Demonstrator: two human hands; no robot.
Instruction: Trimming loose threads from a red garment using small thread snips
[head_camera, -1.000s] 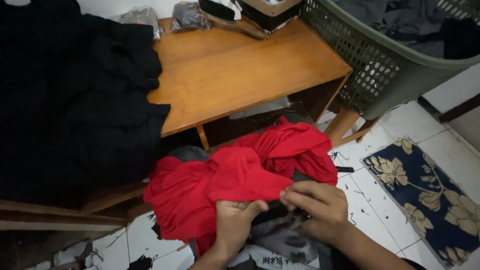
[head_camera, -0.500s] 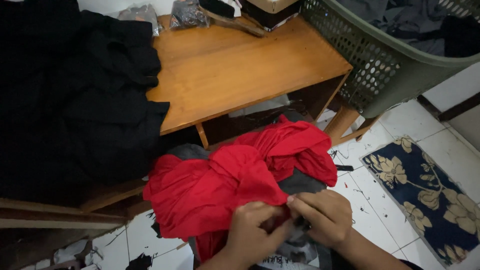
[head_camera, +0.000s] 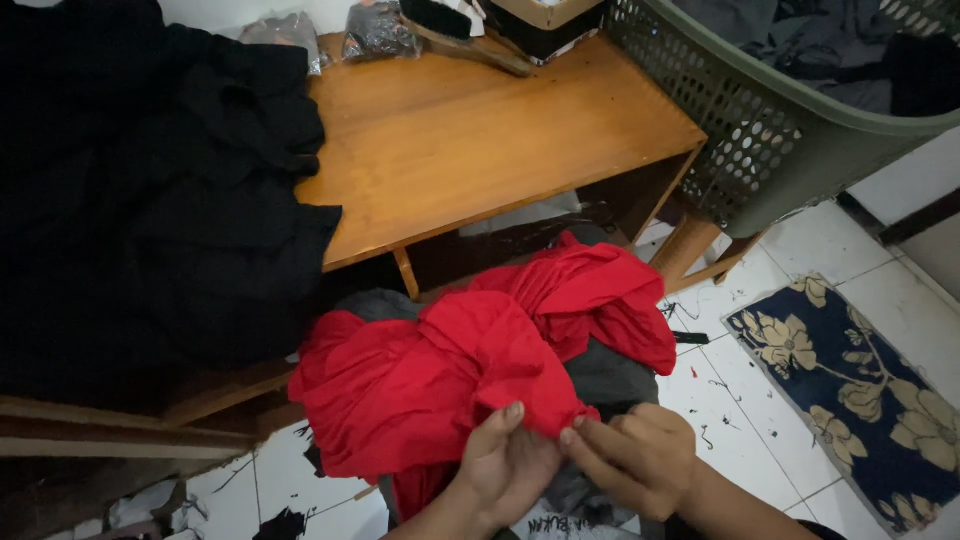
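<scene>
Fingers, left hand (head_camera: 510, 462): pressed together on a fold of the red garment (head_camera: 470, 375), thumb tip up, pinching its lower edge.
Fingers, right hand (head_camera: 635, 458): curled and closed, fingertips (head_camera: 572, 436) meeting the same fold just beside the left thumb; both hands touch each other at the cloth.
Head view, red garment: crumpled and twisted in a heap low in the middle of the frame, in front of the tabletop's open underside, lying over grey cloth (head_camera: 610, 375).
Head view, grey cloth: under and behind the red garment, showing at its right edge and below the hands; a printed patch peeks out at the bottom edge.
Head view, tabletop (head_camera: 480, 150): low wooden, orange-brown, bare in the middle, above the heap.
Head view, black clothes (head_camera: 150, 200): large dark pile draped over the tabletop's left end and hanging down its side.
Head view, far edge of tabletop: clear plastic bags (head_camera: 375, 30) and a dark brush with wooden handle (head_camera: 470, 40), partly cut off by the frame.
Head view, laundry basket (head_camera: 760, 130): green, perforated wall, at upper right just beside the tabletop's corner, holding dark garments.
Head view, floor (head_camera: 740, 420): white tiles with dark marks; a blue mat with pale flower pattern (head_camera: 860, 380) at right, well apart from the hands.
</scene>
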